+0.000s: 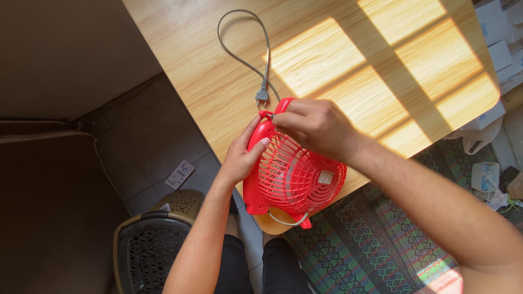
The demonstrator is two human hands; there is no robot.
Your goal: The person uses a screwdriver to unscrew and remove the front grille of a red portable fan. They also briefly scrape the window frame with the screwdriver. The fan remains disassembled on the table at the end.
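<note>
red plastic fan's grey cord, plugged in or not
Unplugged: the grey power cord loops across the wooden table, its plug lying bare beside the red plastic fan.

wooden table, red fan, grey cord

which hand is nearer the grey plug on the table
Right. The right hand grips the red fan's top edge just below the plug; the left hand holds the fan's side, lower down.

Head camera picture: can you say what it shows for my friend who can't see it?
Two bare hands hold a small red fan at the edge of a wooden table: the left hand steadies its side and the right hand pinches its top. Its grey cord and plug lie on the table.
</note>
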